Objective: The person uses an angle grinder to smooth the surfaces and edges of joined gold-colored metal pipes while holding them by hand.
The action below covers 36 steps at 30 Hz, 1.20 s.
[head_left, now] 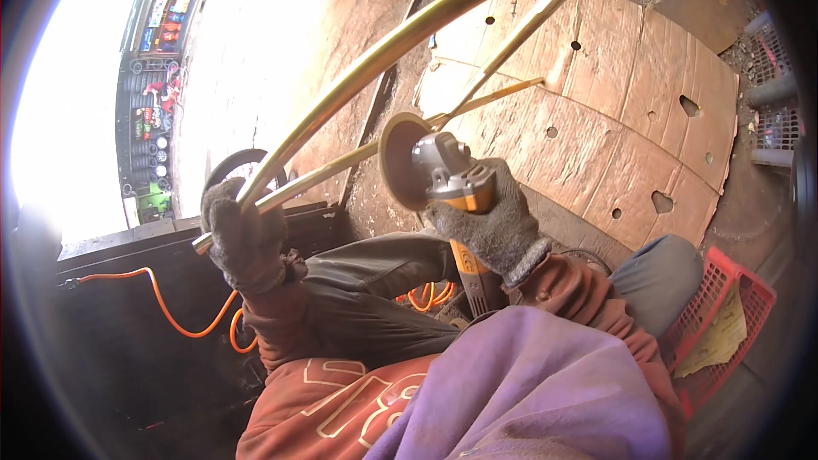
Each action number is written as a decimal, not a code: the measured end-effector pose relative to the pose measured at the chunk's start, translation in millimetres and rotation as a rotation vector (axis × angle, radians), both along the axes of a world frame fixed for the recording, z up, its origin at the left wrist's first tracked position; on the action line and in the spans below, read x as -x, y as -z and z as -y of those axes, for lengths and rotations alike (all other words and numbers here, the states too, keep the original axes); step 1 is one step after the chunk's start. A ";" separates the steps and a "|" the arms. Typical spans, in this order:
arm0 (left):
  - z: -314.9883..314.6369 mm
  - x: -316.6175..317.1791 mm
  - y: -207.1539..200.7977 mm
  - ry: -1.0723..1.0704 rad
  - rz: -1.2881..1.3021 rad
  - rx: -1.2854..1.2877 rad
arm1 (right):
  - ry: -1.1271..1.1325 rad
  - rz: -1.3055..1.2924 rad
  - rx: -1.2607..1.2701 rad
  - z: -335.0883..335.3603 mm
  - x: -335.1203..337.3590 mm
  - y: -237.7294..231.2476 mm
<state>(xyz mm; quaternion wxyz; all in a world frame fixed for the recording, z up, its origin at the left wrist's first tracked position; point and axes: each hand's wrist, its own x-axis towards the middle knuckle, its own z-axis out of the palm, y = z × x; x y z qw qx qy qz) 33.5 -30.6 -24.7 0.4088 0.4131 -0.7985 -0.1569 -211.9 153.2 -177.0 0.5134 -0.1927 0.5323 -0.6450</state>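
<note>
While metal tubes (417, 28) were gripped near one end by the gloved left hand (243, 234), a grinder (441, 162) was held by the gloved right hand (494, 221).

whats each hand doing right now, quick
Left hand: closed, gloved, holding gold-coloured metal tubing.
Right hand: closed, gloved, holding an angle grinder.

The brass-coloured tube frame (394, 44) is slanting from upper right to lower left, one member curving, others running straight. The angle grinder (464, 202), grey-headed with a yellow-orange body, is standing nearly upright; its round brown disc (399, 162) is overlapping the lowest bar (324, 173), contact being unconfirmable.
</note>
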 end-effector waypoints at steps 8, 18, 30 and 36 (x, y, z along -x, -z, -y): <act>-1.5 5.7 -2.5 0.204 0.183 0.200 | 0.031 0.075 -0.023 6.8 0.9 11.0; 2.4 -4.1 -7.0 0.111 0.526 0.401 | -0.043 0.124 -0.067 10.7 9.3 3.6; 10.8 -6.3 -9.1 -0.035 0.808 0.691 | -0.005 0.124 -0.051 15.9 4.6 9.2; 5.9 17.3 -11.8 -0.250 -0.350 -0.278 | -0.006 -0.016 0.030 8.9 -13.7 2.6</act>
